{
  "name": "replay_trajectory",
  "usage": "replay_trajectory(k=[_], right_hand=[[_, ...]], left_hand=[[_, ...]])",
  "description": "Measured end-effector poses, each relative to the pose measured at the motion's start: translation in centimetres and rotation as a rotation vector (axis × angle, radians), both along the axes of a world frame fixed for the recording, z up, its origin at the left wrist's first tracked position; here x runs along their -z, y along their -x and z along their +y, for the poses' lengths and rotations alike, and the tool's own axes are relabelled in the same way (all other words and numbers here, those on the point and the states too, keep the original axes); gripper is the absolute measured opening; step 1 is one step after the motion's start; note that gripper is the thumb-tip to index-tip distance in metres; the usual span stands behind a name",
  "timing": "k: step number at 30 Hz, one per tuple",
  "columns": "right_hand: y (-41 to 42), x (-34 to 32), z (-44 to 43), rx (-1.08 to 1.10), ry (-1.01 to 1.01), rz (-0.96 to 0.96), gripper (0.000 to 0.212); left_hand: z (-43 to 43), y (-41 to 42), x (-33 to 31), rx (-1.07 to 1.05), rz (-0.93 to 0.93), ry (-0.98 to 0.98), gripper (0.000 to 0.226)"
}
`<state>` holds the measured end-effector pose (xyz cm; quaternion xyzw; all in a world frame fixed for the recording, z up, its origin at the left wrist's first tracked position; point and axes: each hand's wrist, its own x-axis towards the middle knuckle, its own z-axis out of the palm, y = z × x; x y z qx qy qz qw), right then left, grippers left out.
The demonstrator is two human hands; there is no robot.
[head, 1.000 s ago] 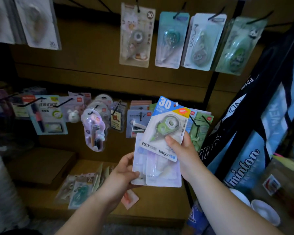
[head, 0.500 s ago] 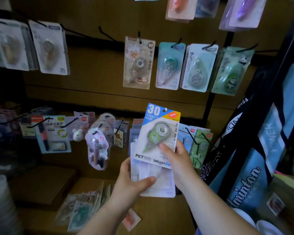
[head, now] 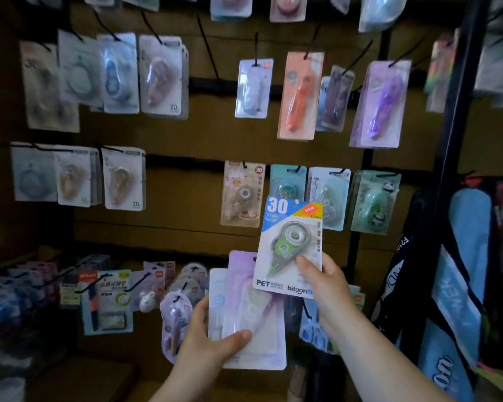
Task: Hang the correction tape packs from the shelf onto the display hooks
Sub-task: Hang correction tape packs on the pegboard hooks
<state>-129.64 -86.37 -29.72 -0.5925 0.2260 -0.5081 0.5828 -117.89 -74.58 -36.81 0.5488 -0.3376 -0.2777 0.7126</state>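
Centre right of frame: right hand [head: 323, 281] pinches the lower right corner of the green correction tape pack [head: 291, 242], upright before the hung packs [head: 243, 195]. Lower centre: left hand [head: 212, 340] grips a pale pack stack [head: 253, 309], thumb across its front.

Head camera, sole view: facing forward from close behind the fingers [head: 304, 262]; wall [head: 186, 198] standing just beyond them.

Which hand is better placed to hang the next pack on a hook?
Right. The right hand pinches the single green pack, raised near the hung packs with its hang hole free; the left hand sits lower, gripping the pale packs.
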Motion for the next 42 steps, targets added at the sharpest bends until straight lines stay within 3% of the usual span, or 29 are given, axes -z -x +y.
replay_trajectory(k=[4,15,19,26,29,30,33,35,39,42], right_hand=[[0.4,-2.4,0.1,0.029,-0.016,-0.054,0.019],[-5.3,-6.2,0.4,0.0,0.095,-0.007,0.02],[-9.4,-6.9,1.4,-0.096,0.103,0.027,0.02],[-14.3,-6.5,1.7,-0.163,0.064,0.066,0.018],[-15.7,-6.2,1.4,-0.148,0.047,0.091,0.018],[-16.1,-6.1,1.4,-0.144,0.042,0.092,0.018],[-17.1,-5.5,0.9,-0.133,0.05,0.099,0.019],[-17.6,-5.3,0.4,-0.102,0.051,0.111,0.018],[-18.9,-5.3,-0.9,-0.048,0.058,0.127,0.009],[-20.5,-5.4,-1.9,-0.021,0.045,0.171,0.011]], left_hand=[[1.4,-1.5,-1.7,-0.06,-0.011,0.024,0.095],[3.7,-7.7,-4.0,-0.157,0.06,0.171,0.075],[4.5,-10.1,-4.1,-0.154,0.049,0.214,0.11],[5.7,-14.0,-3.5,-0.158,0.096,0.206,0.106],[6.0,-15.3,-2.9,-0.169,0.094,0.228,0.125],[6.0,-15.5,-2.8,-0.191,0.101,0.234,0.125],[5.7,-16.3,-2.5,-0.19,0.162,0.285,0.094],[5.4,-16.6,-2.3,-0.181,0.171,0.281,0.091],[4.8,-17.1,-2.0,-0.174,0.129,0.23,0.123],[4.3,-17.4,-2.2,-0.161,0.11,0.23,0.133]])
